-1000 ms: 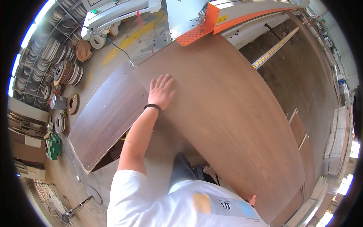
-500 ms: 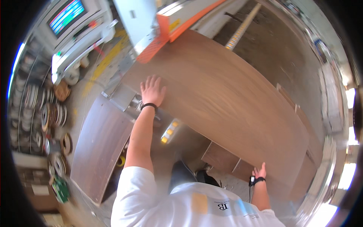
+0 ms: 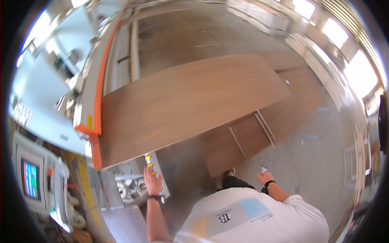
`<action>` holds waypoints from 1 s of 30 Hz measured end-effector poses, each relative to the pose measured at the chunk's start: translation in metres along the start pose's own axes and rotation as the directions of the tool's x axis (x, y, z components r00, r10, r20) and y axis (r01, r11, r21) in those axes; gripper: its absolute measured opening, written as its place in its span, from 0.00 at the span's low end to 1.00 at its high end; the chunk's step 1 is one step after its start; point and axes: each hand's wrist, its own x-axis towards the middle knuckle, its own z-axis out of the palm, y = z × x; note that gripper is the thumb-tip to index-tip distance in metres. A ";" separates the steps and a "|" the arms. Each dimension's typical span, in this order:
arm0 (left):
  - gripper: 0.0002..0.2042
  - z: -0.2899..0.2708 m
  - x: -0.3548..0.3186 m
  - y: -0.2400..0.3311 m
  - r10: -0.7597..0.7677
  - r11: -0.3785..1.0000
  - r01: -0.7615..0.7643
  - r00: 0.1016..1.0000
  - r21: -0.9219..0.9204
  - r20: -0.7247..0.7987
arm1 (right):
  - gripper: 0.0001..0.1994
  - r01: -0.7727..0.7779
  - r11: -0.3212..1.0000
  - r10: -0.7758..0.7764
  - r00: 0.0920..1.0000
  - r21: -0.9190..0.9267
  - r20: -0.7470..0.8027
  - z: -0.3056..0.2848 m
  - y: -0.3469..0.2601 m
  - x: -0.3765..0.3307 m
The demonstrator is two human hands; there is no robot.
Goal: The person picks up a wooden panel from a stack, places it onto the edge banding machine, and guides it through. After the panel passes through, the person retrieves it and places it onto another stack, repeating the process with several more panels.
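Observation:
A long brown wood-grain panel (image 3: pixel 190 101) lies across the middle, its left end against the orange edge guard (image 3: pixel 98 109) of a machine. My left hand (image 3: pixel 153 183) is just off the panel's near edge, fingers stretched out and holding nothing visible. Beside its fingertips runs a strip of yellow rollers (image 3: pixel 149 162); whether they touch cannot be made out. Over the floor at the right is my right hand (image 3: pixel 265 177), apart from the panel. Its fingers point down and are mostly hidden and blurred.
More brown panels (image 3: pixel 243 137) lie lower beneath the long panel, with light strips on them. A control console with a lit screen (image 3: pixel 30 180) stands at the left. Another panel (image 3: pixel 125 222) is at lower left. Stacked boards (image 3: pixel 320 60) line the right side.
My view has turned to the right. My left hand has left the panel's top and sits off its near edge. My right hand has come away from the panel's edge.

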 end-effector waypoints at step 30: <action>0.25 0.019 -0.037 -0.012 -0.670 0.351 0.847 0.525 -0.400 0.524 | 0.15 -0.270 0.611 0.213 0.962 0.744 0.174 0.039 0.228 -0.076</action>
